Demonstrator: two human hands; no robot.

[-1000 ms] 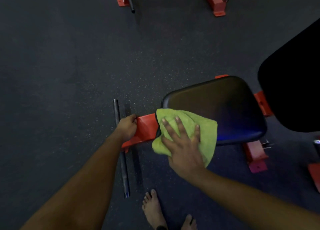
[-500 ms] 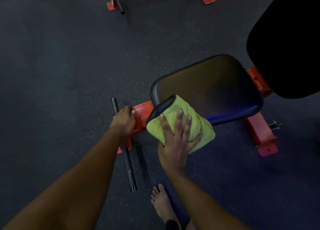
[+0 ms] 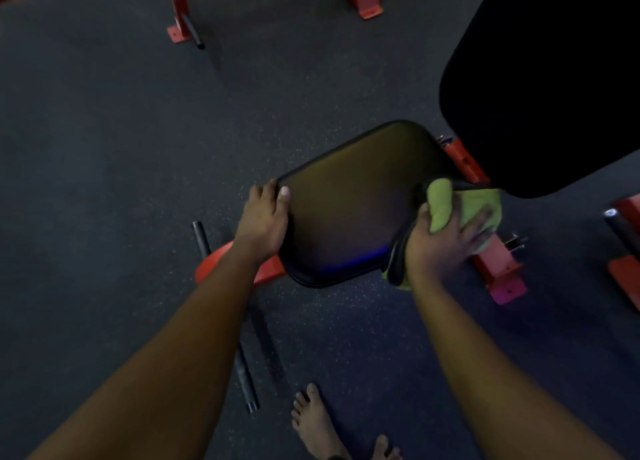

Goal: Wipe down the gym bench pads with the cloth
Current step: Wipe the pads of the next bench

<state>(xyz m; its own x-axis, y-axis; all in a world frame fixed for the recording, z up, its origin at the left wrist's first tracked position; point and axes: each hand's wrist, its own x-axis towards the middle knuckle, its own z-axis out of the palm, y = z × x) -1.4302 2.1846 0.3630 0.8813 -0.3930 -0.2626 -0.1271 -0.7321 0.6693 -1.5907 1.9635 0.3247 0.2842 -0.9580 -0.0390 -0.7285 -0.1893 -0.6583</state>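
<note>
Cloth (image 3: 462,201) in right hand (image 3: 446,243), left hand (image 3: 265,218) gripping pad (image 3: 349,210)

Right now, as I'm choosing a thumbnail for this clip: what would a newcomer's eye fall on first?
The bright green cloth, held by the right hand against the right edge of the black seat pad, pops out of the dark scene. That pad sits mid-frame, its left corner gripped by the left hand, with the red frame showing beneath it to the right.
</note>
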